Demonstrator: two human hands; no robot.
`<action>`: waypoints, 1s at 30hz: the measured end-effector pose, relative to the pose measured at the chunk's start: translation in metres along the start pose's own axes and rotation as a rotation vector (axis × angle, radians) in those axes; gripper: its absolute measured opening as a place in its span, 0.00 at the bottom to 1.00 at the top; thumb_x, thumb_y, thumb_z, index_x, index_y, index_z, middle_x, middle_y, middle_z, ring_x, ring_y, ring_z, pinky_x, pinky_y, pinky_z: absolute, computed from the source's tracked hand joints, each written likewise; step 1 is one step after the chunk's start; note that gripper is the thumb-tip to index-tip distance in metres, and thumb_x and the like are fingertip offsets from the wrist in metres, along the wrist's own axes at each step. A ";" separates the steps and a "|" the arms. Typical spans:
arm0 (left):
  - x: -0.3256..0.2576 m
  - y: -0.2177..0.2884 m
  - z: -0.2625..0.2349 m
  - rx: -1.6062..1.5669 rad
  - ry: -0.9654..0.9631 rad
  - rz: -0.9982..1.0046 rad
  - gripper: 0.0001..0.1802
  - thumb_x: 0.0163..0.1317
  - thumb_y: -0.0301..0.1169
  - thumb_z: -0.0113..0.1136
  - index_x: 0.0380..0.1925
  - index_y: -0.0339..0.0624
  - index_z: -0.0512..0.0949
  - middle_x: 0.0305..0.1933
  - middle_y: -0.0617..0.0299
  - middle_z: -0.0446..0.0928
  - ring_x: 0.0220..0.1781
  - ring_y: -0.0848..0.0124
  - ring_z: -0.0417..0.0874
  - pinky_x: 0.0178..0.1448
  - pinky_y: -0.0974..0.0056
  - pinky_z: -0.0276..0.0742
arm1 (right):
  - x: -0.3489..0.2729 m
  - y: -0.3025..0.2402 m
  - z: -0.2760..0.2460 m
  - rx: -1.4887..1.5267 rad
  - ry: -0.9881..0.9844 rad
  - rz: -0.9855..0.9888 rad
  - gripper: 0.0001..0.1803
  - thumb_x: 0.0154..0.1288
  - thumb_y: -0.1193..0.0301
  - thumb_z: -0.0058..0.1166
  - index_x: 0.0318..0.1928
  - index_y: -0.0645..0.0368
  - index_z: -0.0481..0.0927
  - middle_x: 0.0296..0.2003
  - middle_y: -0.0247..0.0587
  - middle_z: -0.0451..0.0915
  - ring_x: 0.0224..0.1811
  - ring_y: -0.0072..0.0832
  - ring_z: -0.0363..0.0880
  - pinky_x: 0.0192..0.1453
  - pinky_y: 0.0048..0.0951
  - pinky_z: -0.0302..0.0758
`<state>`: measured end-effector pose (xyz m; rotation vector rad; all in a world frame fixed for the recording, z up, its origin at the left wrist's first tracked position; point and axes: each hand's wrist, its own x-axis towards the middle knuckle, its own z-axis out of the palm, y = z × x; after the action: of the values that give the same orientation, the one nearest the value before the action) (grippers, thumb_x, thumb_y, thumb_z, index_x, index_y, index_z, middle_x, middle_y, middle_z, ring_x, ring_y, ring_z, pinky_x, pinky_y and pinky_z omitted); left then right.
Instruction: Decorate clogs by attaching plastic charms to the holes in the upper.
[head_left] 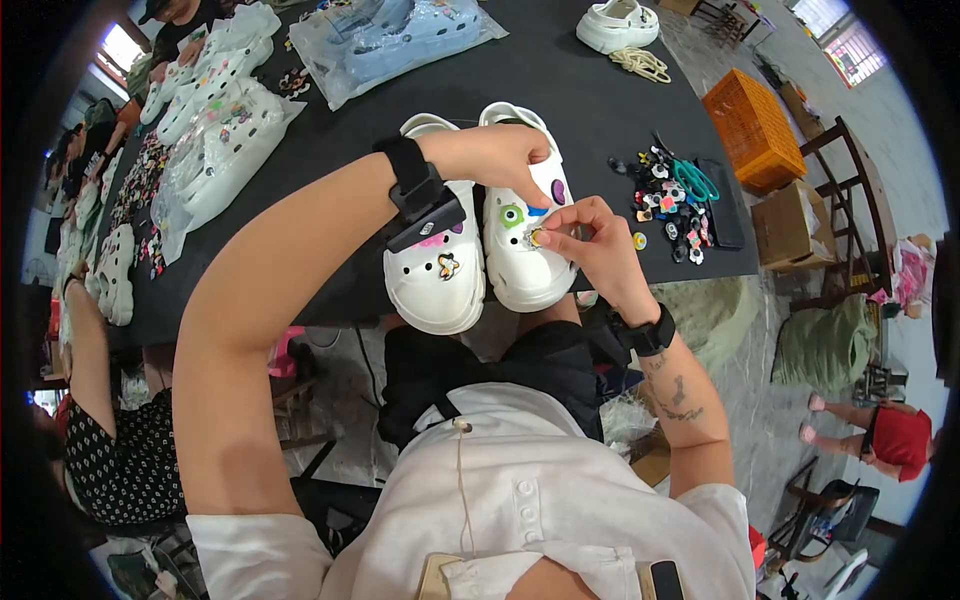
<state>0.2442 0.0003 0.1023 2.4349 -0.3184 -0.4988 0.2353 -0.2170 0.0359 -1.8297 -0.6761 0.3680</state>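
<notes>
1. At table centre, the right hand (590, 240) is pinching a small round charm (537, 237) between thumb and forefinger, pressing it against the right clog (525, 225); fitting a charm appears to be the step in hand.
2. At 12 o'clock of the charm, the left hand (510, 155) is curling closed over that clog's upper, steadying it; the forearm is crossing the left clog (435, 270).
3. At 3 o'clock, loose charms (670, 205) are lying on the black table (600, 110).
4. Seating the charm probably calls for firm downward pressure.
</notes>
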 end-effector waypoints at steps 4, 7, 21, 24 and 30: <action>-0.003 -0.004 0.002 -0.248 -0.002 -0.007 0.27 0.49 0.41 0.73 0.42 0.33 0.76 0.38 0.59 0.78 0.41 0.72 0.77 0.44 0.68 0.70 | 0.002 0.017 0.004 -0.344 0.206 -0.271 0.33 0.46 0.63 0.76 0.53 0.59 0.78 0.40 0.37 0.73 0.40 0.28 0.73 0.47 0.27 0.72; -0.006 -0.003 0.003 -0.330 0.000 -0.052 0.25 0.51 0.39 0.72 0.43 0.33 0.77 0.41 0.60 0.79 0.43 0.72 0.78 0.48 0.69 0.70 | 0.004 0.015 0.002 -0.300 0.230 -0.079 0.51 0.45 0.64 0.77 0.67 0.60 0.60 0.48 0.45 0.73 0.48 0.38 0.75 0.55 0.32 0.73; -0.009 -0.010 0.011 -0.481 0.043 -0.034 0.21 0.55 0.34 0.69 0.46 0.35 0.77 0.43 0.59 0.79 0.46 0.72 0.78 0.52 0.67 0.70 | 0.016 0.005 0.017 0.393 -0.030 0.032 0.54 0.45 0.80 0.71 0.72 0.55 0.54 0.62 0.50 0.66 0.64 0.38 0.68 0.66 0.36 0.69; -0.008 -0.010 0.011 -0.469 0.040 -0.029 0.21 0.55 0.34 0.69 0.46 0.35 0.77 0.44 0.59 0.79 0.47 0.72 0.78 0.52 0.68 0.70 | 0.013 0.012 0.022 0.157 0.074 0.018 0.52 0.45 0.76 0.71 0.71 0.48 0.58 0.59 0.49 0.68 0.65 0.42 0.65 0.68 0.41 0.65; -0.005 -0.007 0.012 -0.428 0.036 -0.035 0.21 0.57 0.34 0.67 0.47 0.34 0.75 0.45 0.57 0.78 0.47 0.71 0.79 0.52 0.68 0.71 | -0.002 0.002 0.015 0.106 0.037 0.054 0.47 0.53 0.65 0.69 0.72 0.45 0.58 0.60 0.51 0.63 0.68 0.43 0.54 0.71 0.44 0.58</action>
<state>0.2353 0.0011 0.0902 2.0331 -0.1360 -0.4817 0.2259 -0.2078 0.0286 -1.7523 -0.5723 0.3969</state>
